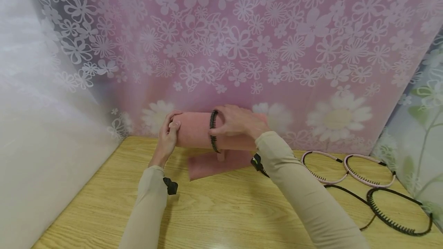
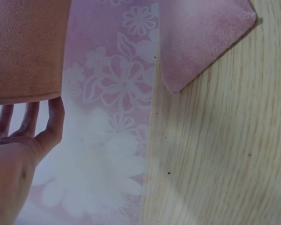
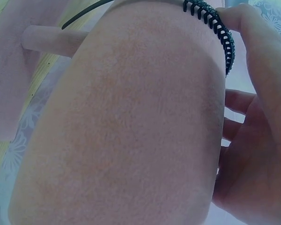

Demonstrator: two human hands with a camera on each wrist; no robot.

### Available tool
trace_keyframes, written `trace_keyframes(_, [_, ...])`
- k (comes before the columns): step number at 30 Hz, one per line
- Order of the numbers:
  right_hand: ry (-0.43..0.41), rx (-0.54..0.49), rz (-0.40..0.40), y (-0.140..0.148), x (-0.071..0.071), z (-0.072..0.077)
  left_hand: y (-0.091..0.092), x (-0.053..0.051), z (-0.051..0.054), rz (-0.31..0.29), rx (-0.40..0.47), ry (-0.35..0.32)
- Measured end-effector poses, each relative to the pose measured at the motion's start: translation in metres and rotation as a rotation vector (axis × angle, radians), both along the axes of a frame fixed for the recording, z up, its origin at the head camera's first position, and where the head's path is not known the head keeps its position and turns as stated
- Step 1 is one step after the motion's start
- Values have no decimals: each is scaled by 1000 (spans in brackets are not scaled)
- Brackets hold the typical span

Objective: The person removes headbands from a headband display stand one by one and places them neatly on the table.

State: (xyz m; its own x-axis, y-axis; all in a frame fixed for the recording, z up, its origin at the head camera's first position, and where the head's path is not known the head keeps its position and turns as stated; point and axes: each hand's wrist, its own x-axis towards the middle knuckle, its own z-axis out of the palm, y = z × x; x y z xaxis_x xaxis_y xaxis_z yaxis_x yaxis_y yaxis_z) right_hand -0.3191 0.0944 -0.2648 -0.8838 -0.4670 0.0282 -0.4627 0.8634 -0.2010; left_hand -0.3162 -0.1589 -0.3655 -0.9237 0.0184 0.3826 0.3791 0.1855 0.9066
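Note:
A pink, plush-covered headband stand (image 1: 192, 130) has a horizontal roll on a short post, above a flat pink base (image 1: 205, 166). Around the middle of the roll sits a black toothed headband (image 1: 213, 126), its teeth visible in the right wrist view. My left hand (image 1: 167, 137) grips the roll's left end, thumb in front; in the left wrist view its fingertips (image 2: 56, 110) curl at the roll's edge. Over the right half lies my right hand (image 1: 238, 120), thumb and forefinger holding the headband. Its other fingers reach behind the roll, partly hidden.
On the wooden table (image 1: 214, 210), two pink headbands (image 1: 370, 181) and two black ones (image 1: 398, 224) lie at the right. Part of another black item (image 1: 264, 172) shows beside the right sleeve. A flowered pink curtain (image 1: 221, 49) hangs directly behind the stand.

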Motion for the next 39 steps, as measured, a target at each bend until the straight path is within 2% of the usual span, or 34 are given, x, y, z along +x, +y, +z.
trace_keyframes(2, [0, -3, -2, 1, 0, 0, 0, 0, 0, -1, 1, 6])
trace_keyframes(3, [-3, -2, -2, 2, 1, 1, 1, 4, 4, -3, 0, -2])
trace_keyframes(10, [4, -6, 5, 7, 1, 1, 2, 5, 6, 5, -5, -5])
trace_keyframes(23, [6, 25, -20, 19, 5, 6, 1, 5, 5, 1, -3, -18])
trace_keyframes(33, [29, 17, -2, 32, 8, 5, 3, 5, 4, 6, -8, 3])
trace_keyframes(39, [30, 26, -21, 36, 9, 6, 3, 4, 4, 20, -13, 19])
